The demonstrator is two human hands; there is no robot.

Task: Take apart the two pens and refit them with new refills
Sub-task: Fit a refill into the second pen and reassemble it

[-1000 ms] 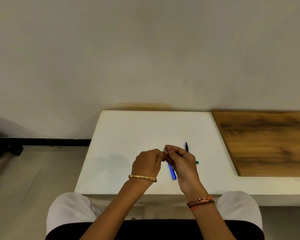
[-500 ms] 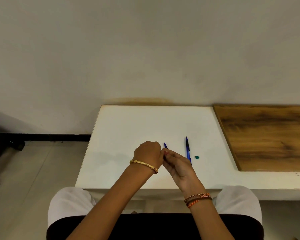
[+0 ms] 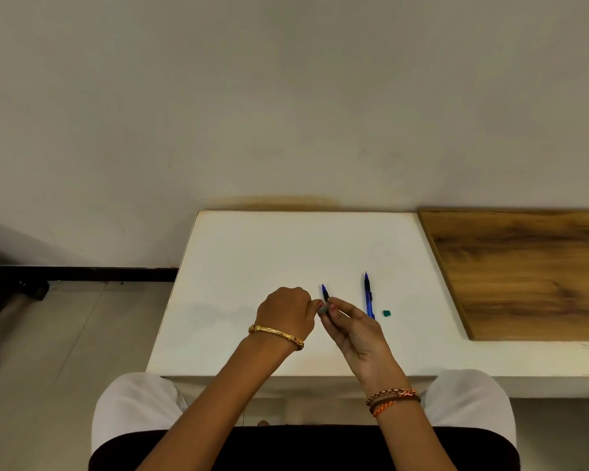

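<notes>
The left hand (image 3: pixel 288 312) is curled into a loose fist above the white worktop (image 3: pixel 252 260), its fingertips meeting those of the right hand (image 3: pixel 356 329); the right hand's fingers (image 3: pixel 334 309) pinch the lower end of a blue pen (image 3: pixel 325 294), whose black grip and blue tip stand up and away just beyond the fingertips; a small grey-green piece (image 3: pixel 323 310) sits between the two sets of fingertips, and whether the left fingers clamp it or only touch it cannot be told; a second blue pen (image 3: pixel 368 295) lies on the worktop just to the right of the right fingers, tip pointing toward the wall (image 3: pixel 286 96), its lower end hidden behind the hand; a small teal cap (image 3: pixel 386 313) lies on the worktop just beside that pen, on its far side from the fingers, not touching it.

No brand, label or writing can be read on either pen, both being too small; nothing legible shows on the worktop or wall.

The worktop's far edge meets the wall well beyond the fingers; its left edge runs well to the left of the left hand, with bare white surface between; its near edge passes under both wrists; a wooden board (image 3: pixel 524 273) lies on the worktop well to the right of the fingers, its left edge slanting, with an open strip between it and the teal cap; a gold bangle (image 3: pixel 276 335) circles the left wrist and thread bracelets (image 3: pixel 393 399) the right.
</notes>
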